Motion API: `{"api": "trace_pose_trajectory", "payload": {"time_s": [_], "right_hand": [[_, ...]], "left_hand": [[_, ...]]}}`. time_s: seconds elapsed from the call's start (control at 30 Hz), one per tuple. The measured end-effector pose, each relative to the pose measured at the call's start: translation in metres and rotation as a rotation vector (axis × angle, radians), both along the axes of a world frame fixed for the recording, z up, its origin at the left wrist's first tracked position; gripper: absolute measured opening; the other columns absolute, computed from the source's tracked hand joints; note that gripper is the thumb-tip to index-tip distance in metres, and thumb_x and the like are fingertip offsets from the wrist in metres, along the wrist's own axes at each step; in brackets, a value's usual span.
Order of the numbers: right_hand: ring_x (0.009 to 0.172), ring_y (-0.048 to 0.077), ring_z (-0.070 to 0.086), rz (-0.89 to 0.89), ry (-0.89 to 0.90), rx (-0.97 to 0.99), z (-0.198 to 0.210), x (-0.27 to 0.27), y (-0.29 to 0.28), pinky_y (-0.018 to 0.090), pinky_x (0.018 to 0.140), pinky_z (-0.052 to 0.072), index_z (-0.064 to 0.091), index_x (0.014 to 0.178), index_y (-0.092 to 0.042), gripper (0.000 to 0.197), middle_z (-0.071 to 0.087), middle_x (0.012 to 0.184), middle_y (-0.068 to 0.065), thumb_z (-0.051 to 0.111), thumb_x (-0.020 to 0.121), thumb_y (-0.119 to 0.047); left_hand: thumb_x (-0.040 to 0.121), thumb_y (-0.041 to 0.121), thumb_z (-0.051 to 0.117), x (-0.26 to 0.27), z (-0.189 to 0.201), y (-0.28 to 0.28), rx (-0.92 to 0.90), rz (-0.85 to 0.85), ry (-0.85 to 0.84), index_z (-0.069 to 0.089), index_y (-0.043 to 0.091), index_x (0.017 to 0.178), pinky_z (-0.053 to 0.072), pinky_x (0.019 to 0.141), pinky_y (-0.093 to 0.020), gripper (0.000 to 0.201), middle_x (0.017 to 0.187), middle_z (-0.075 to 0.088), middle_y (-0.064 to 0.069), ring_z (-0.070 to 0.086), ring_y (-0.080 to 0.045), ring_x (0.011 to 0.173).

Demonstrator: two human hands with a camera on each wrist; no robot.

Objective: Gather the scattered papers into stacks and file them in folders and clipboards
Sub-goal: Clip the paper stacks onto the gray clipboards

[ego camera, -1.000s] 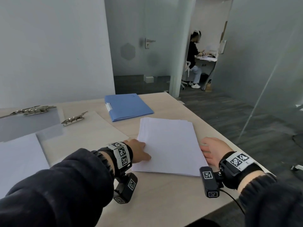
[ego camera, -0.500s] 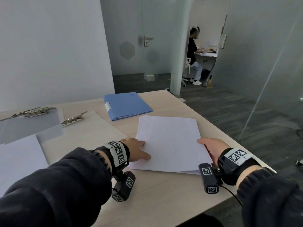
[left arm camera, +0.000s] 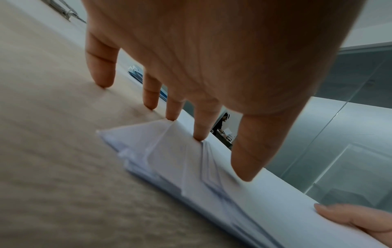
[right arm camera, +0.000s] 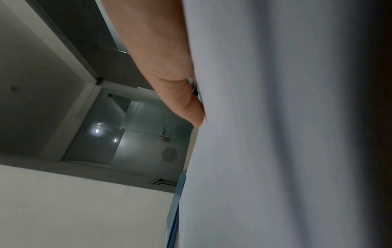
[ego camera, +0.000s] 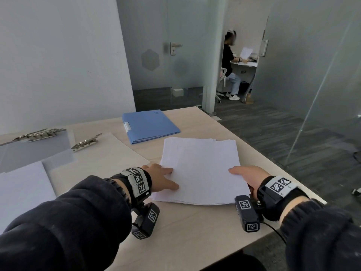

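Observation:
A loose stack of white papers (ego camera: 201, 169) lies on the wooden table (ego camera: 187, 231), its sheets fanned unevenly. My left hand (ego camera: 162, 178) is at the stack's left edge with straight fingers (left arm camera: 199, 127) pushing against the sheet edges and its thumb on top. My right hand (ego camera: 246, 177) pinches the near right corner, thumb (right arm camera: 180, 94) on top and fingers hidden beneath; that side is raised a little. The paper (right arm camera: 275, 134) fills the right wrist view. A closed blue folder (ego camera: 148, 126) lies just beyond the stack. Two clipboards, one grey (ego camera: 35, 147) and one clear (ego camera: 101, 153), lie to the left.
More white sheets (ego camera: 21, 190) lie at the near left, partly over the grey clipboard. The table's right edge (ego camera: 273, 163) runs close to my right hand, with a glass wall (ego camera: 312, 94) beyond. A person sits at a far desk (ego camera: 230, 65).
My right hand moved from beside the stack's right edge to gripping its corner, thumb on top, raising that side. The stack shifted slightly left. My left hand stayed at the left edge.

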State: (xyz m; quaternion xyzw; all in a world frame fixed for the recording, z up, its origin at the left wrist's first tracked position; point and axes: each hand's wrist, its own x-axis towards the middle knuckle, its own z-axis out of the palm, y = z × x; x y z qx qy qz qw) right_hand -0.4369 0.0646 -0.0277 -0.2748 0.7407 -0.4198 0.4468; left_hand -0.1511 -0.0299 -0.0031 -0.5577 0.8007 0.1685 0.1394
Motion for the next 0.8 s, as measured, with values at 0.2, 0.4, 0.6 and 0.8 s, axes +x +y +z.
{"api": "trace_pose_trajectory", "payload": {"time_s": [0.2, 0.4, 0.6, 0.8], "right_hand": [[0.092, 0.039, 0.072, 0.05, 0.182, -0.039, 0.002, -0.004, -0.003, 0.051, 0.095, 0.054, 0.072, 0.092, 0.0, 0.017, 0.075, 0.095, 0.019, 0.074, 0.085, -0.015], [0.087, 0.045, 0.072, -0.007, 0.221, -0.118, -0.011, -0.024, -0.005, 0.06, 0.089, 0.055, 0.073, 0.087, 0.003, 0.049, 0.075, 0.088, 0.024, 0.073, 0.056, -0.035], [0.089, 0.041, 0.073, -0.07, 0.075, -0.197, -0.002, -0.014, 0.009, 0.061, 0.091, 0.055, 0.073, 0.091, -0.004, 0.011, 0.077, 0.092, 0.017, 0.07, 0.089, -0.014], [0.089, 0.041, 0.073, 0.006, 0.113, -0.167, -0.005, -0.01, 0.005, 0.059, 0.093, 0.054, 0.076, 0.085, -0.008, 0.016, 0.077, 0.088, 0.015, 0.072, 0.076, -0.021]], "left_hand": [[0.072, 0.082, 0.048, 0.001, -0.009, -0.005, 0.011, 0.009, 0.002, 0.017, 0.049, 0.151, 0.019, 0.117, -0.053, 0.092, 0.162, 0.019, 0.006, 0.018, -0.036, 0.145], [0.081, 0.076, 0.047, 0.0, -0.008, -0.005, -0.004, 0.015, 0.0, 0.016, 0.046, 0.153, 0.017, 0.119, -0.052, 0.084, 0.163, 0.018, 0.005, 0.016, -0.036, 0.146], [0.081, 0.069, 0.052, -0.001, -0.01, -0.013, -0.032, 0.117, 0.12, 0.027, 0.043, 0.151, 0.024, 0.117, -0.05, 0.079, 0.16, 0.023, -0.001, 0.024, -0.036, 0.144], [0.083, 0.065, 0.052, -0.001, -0.015, -0.008, -0.023, 0.063, 0.109, 0.022, 0.053, 0.149, 0.015, 0.12, -0.051, 0.074, 0.163, 0.015, 0.005, 0.013, -0.034, 0.149]]}}
